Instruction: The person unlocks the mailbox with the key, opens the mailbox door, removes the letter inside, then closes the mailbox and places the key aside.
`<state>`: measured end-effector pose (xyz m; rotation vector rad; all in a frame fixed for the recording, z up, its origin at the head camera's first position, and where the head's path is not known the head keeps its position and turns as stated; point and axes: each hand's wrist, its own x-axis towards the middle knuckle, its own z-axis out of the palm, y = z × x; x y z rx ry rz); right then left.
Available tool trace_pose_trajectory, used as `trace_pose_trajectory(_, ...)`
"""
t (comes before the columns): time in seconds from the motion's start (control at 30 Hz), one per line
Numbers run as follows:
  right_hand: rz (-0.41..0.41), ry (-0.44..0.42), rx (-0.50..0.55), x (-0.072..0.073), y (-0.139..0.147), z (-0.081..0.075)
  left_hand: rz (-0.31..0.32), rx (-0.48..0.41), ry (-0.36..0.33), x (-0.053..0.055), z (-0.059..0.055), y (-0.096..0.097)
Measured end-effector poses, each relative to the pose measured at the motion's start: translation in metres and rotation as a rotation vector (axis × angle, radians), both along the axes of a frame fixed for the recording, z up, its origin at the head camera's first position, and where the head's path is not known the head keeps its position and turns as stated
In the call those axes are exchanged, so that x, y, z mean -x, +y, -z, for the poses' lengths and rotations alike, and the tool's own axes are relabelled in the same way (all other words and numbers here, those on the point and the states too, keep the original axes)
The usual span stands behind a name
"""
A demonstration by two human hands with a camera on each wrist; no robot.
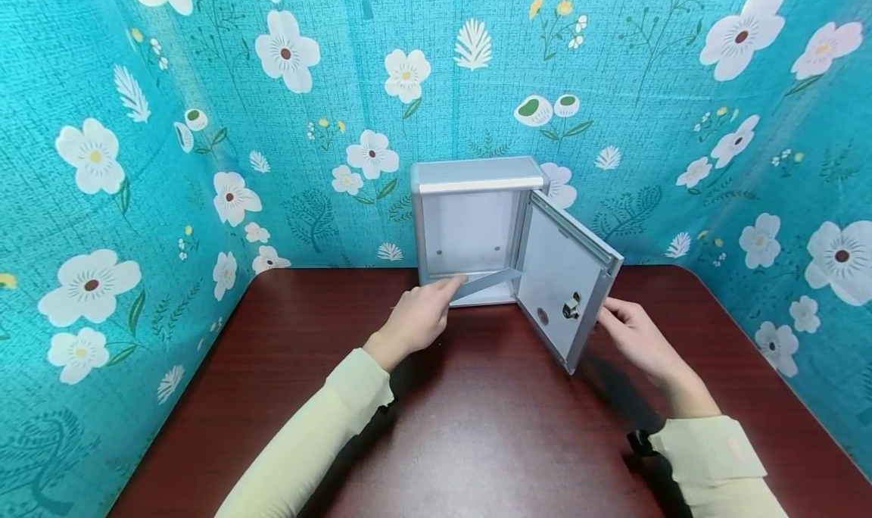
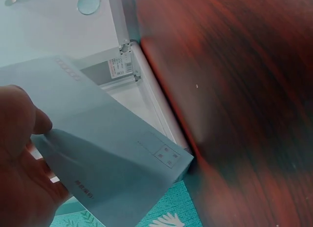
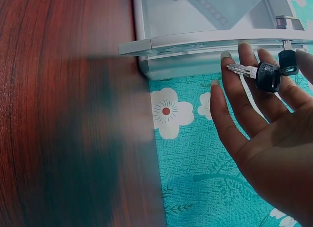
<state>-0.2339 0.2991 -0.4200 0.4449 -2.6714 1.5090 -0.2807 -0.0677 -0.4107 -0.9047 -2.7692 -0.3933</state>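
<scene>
A silver metal letter box [image 1: 477,173] stands at the back of the table, its door [image 1: 555,264] swung out to the right. My left hand [image 1: 417,315] pinches a pale envelope [image 2: 110,131] between thumb and fingers. The envelope slants across the lower part of the box opening, its far end inside. Printed squares and small characters mark its face. At the door's free edge, my right hand [image 3: 279,126] holds a black-headed key [image 3: 288,63] that sits in the lock, thumb against its head. A second key [image 3: 266,77] on the same ring lies over the fingers.
The box and door stand on a dark red-brown wooden table [image 1: 477,427]. Blue floral cloth [image 1: 341,86] hangs close behind and at both sides. A metal lock catch [image 1: 572,306] sticks out from the door's inner face. A barcode label [image 2: 120,66] shows inside the box.
</scene>
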Motion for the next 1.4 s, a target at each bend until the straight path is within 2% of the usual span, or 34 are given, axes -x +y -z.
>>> trace_pose_trajectory(0.5, -0.009, 0.009, -0.001, 0.000, 0.001, 0.001, 0.030, 0.040, -0.034, -0.005, 0.010, 0.001)
trace_pose_trajectory(1.13, 0.002, -0.004, -0.005, -0.001, 0.001, 0.002, 0.075, 0.146, -0.090, -0.012, 0.022, 0.008)
trace_pose_trajectory(1.4, 0.002, -0.002, 0.008, -0.001, 0.000, 0.002, 0.089, 0.148, -0.103, -0.013, 0.026, 0.009)
